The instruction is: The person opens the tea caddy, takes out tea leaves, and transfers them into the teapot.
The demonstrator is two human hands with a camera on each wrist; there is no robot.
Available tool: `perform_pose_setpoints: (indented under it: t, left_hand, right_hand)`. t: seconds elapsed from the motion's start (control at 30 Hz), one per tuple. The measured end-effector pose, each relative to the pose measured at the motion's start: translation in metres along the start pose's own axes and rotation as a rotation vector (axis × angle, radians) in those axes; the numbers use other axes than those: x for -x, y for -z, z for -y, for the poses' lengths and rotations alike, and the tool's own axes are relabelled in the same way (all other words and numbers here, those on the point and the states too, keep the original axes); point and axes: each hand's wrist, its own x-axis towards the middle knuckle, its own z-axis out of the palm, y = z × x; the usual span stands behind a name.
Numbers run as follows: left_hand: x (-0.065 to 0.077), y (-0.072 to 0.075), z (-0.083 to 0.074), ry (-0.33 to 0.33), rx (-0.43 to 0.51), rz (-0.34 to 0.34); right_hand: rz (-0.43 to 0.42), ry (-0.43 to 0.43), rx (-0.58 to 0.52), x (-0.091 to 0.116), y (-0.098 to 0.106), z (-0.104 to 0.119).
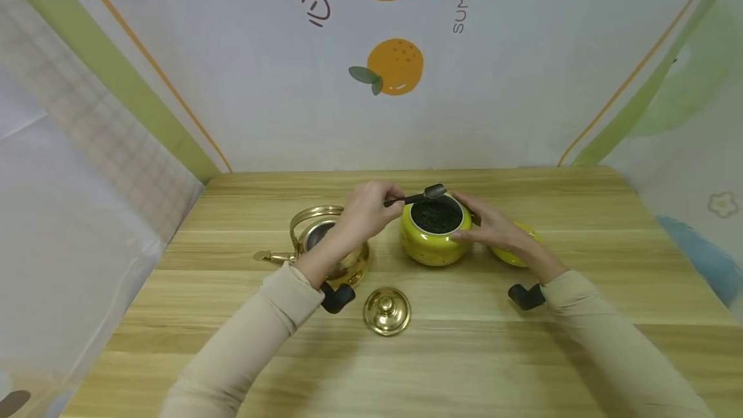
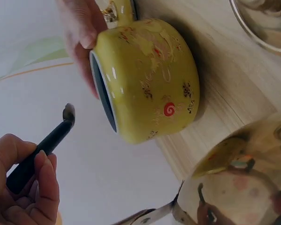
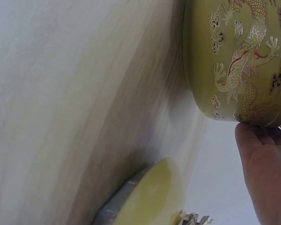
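My left hand pinches the black handle of a small tea scoop. The scoop's metal head is above the mouth of a yellow tea jar; whether it bears any leaves, I cannot tell. Dark green tea leaves lie inside the jar, which stands upright. Dragon patterns cover its side in the right wrist view. With thumb in front and fingers behind, my right hand holds the jar's right side at the rim. Below my left forearm stands a lidless brass teapot, partly hidden.
The teapot's brass lid lies in front, between teapot and jar. A yellow jar lid lies right of the jar, partly under my right wrist; the right wrist view shows the lid tilted. A printed cloth hangs behind the wooden table.
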Motion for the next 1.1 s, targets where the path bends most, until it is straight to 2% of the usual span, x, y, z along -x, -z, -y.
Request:
perform_pose_setpoints:
  t: [0.2, 0.33, 0.6, 0.87, 1.1]
  left_hand:
    - [-0.01, -0.009, 0.0, -0.006, -0.074, 0.025]
    - [-0.014, -0.013, 0.0, -0.023, -0.092, 0.016]
    - [-0.02, -0.021, 0.002, -0.044, -0.091, -0.007]
    - [-0.022, -0.028, 0.006, -0.037, -0.053, -0.071]
    - [-0.024, -0.03, 0.007, -0.019, -0.057, -0.071]
  right_hand:
    - [-0.006, 0.003, -0.007, 0.0, 0.0, -0.001]
    - [-0.009, -0.009, -0.005, 0.001, 0.0, 0.0]
    - [-0.001, -0.015, -0.015, 0.001, 0.0, -0.001]
    - [0.001, -0.023, -0.01, 0.002, 0.0, -0.001]
    - [-0.003, -0.016, -0.006, 0.002, 0.0, -0.001]
